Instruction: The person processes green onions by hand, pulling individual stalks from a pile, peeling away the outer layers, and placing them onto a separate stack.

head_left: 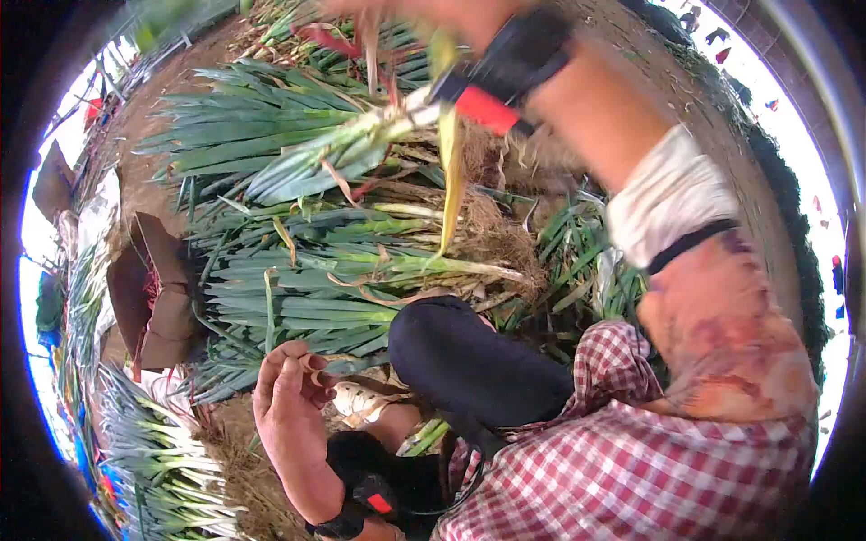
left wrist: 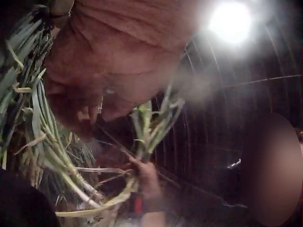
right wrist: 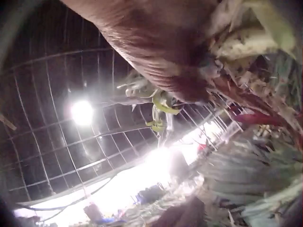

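Near the top edge of the head view, my right hand (head_left: 424, 13) is blurred and partly cut off. It grips a clump of leaves, with a long yellow leaf (head_left: 451, 180) hanging below; in the left wrist view green leaves (left wrist: 154, 125) stick out of this hand (left wrist: 147, 177). My left hand (head_left: 293, 406) is raised beside my dark-clothed knee, its fingers curled towards the thumb, and nothing held shows in it. A thin green leaf (head_left: 269, 311) stands just above its fingertips. Bundles of green onions (head_left: 298, 288) lie in front, roots (head_left: 492, 234) to the right.
A brown cardboard box (head_left: 171, 316) stands at the left. More onions (head_left: 171, 451) lie at the lower left with their roots inward. My knee (head_left: 469, 361) sits between my hands. Loose green leaves (head_left: 577, 234) lie on the ground to the right.
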Demonstrator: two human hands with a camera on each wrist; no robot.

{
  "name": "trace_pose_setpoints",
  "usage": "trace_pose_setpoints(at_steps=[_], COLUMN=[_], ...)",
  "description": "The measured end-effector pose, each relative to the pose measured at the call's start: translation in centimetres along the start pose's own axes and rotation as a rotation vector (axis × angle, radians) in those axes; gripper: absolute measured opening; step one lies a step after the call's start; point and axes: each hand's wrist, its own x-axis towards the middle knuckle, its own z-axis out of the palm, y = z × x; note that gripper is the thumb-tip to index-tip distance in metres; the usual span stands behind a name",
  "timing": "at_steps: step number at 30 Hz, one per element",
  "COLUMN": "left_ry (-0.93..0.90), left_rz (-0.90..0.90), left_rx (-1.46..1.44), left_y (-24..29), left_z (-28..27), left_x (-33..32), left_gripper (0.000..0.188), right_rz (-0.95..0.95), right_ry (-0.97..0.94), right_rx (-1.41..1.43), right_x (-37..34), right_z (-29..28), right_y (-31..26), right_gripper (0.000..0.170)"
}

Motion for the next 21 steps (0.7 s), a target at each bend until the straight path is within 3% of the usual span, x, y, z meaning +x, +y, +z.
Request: trace_pose_setpoints(at_steps=[1,2,3,4,6,7,8,9,10,11,13,16,17,19,21], left_ry=[0.016,0.033,0.028,0.062,0.105,0.107,0.129,0.149,0.192,0.183,0.235,0.239,0.255,0.201,0.134], left_rz=[0.007,0.015,0.01,0.022,0.02,-0.006,-0.017,-0.02,-0.062,-0.067,-0.009,-0.014,-0.028,-0.006,0.002], left_rx=[-0.014,-0.029,-0.025,-0.009,0.024,0.03,0.065,0.104,0.128,0.137,0.167,0.249,0.196,0.184,0.172], left_y=[0.0,0.0,0.0,0.0,-0.5,-0.6,-0.6,-0.7,-0.9,-0.8,-0.4,-0.6,-0.5,-0.8,-1.0], left_z=[-0.3,-0.5,-0.6,-0.7,-1.4,-1.5,-1.5,-1.6,-1.8,-1.6,-1.0,-0.6,-0.1,0.6,1.4], left_x=[0.1,0.3,0.3,0.2,0.1,0.1,-0.2,-0.4,-0.3,-0.2,-0.2,0.3,0.3,0.2,0.4], left_gripper=[0.02,0.02,0.02,0.02,0.02,0.02,0.02,0.02,0.02,0.02,0.02,0.021,0.021,0.021,0.021], right_rz=[-0.006,-0.045,-0.142,-0.278,0.003,0.158,0.41,0.474,0.361,0.664,0.66,0.48,0.41,0.257,0.256], right_ry=[-0.157,-0.192,-0.326,-0.374,-0.543,-0.703,-0.841,-0.782,-0.491,-0.711,-0.641,-0.33,-0.46,-0.497,-0.573], right_rx=[0.107,0.153,0.516,0.542,0.525,0.605,0.519,0.447,0.555,0.532,0.419,0.506,0.384,0.317,0.219], right_x=[-1.4,-4.3,-7.5,-10.9,-19.9,-22.2,-24.8,-26.9,-28.2,-28.4,-30.2,-33.4,-34.0,-36.0,-36.9], right_z=[4.9,8.9,13.5,19.3,28.6,26.3,27.7,28.0,26.8,25.2,25.7,25.7,25.6,26.9,27.8], right_y=[0.3,-0.1,0.7,2.1,6.0,6.2,7.9,9.0,9.0,9.8,12.6,13.5,13.1,12.6,11.6], right_gripper=[0.035,0.041,0.054,0.065,0.078,0.071,0.062,0.051,0.046,0.04,0.036,0.032,0.033,0.04,0.044])
